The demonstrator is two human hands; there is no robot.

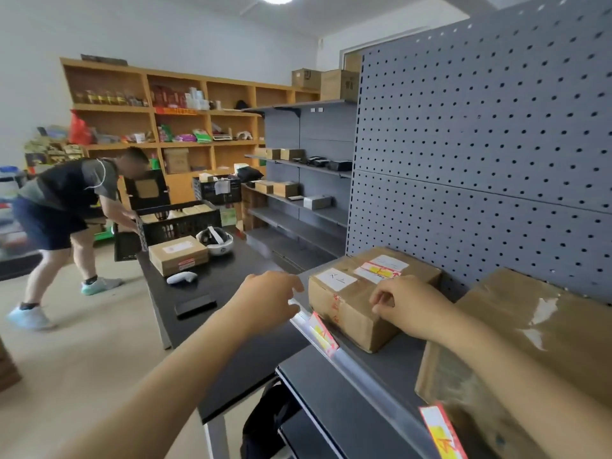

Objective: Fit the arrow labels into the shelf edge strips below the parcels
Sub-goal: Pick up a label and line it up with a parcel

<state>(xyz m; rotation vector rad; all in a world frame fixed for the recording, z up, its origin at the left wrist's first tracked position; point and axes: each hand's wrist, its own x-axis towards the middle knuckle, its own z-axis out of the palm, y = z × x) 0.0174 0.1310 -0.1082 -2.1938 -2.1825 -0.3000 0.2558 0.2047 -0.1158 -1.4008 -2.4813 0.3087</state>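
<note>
So, largest first —
Pegboard: grey perforated metal back panel (pixel 480 134) behind the dark shelf (pixel 384 362).
Parcels: big brown taped cardboard box (pixel 530 352) at R; smaller brown cardboard parcel w/ white stickers (pixel 347 313) to its left, both on the shelf.
Edge strip: clear plastic strip (pixel 308 321) along shelf front.
Right hand (pixel 407 309): fingers curled, pinching at the smaller parcel's front top edge.
Left hand (pixel 268 296): fingers loosely bent, slightly apart, tips near strip's far end — contact unclear.
Labels: red-yellow arrow label (pixel 323 332) sits in strip below smaller parcel; second arrow label (pixel 442 432) below big box.
</note>
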